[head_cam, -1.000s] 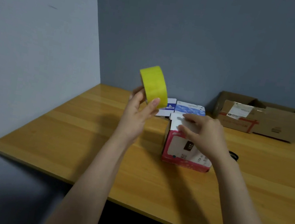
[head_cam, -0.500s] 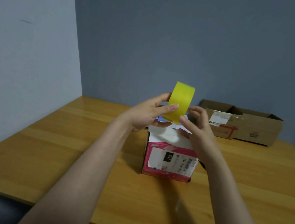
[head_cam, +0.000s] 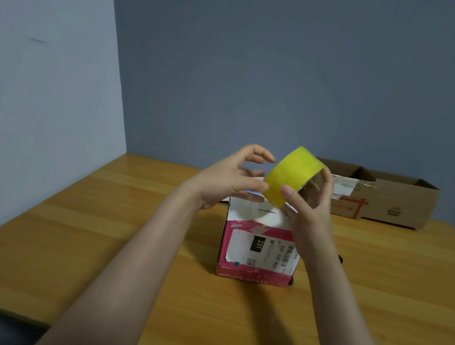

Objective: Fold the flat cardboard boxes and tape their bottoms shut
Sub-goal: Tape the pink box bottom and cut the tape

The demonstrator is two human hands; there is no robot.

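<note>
A yellow tape roll [head_cam: 291, 177] is held up over the pink and white cardboard box [head_cam: 257, 252], which stands on the wooden table [head_cam: 89, 229]. My right hand [head_cam: 309, 213] grips the roll, thumb on its outer face and fingers behind it. My left hand [head_cam: 229, 180] is at the roll's left edge with fingers spread; its thumb tip touches or nearly touches the tape. The box's white top flaps lie folded in, partly hidden by both hands. A shipping label covers the box's near side.
Two open brown cardboard boxes [head_cam: 397, 200] stand at the back right against the wall. A small dark object [head_cam: 340, 259] peeks out behind my right forearm. Walls close the table's left and far sides; its near edge is just below my forearms.
The tape roll has passed from my left hand to my right and tilted. My left hand has let go and spread its fingers. The view has shifted closer to the box.
</note>
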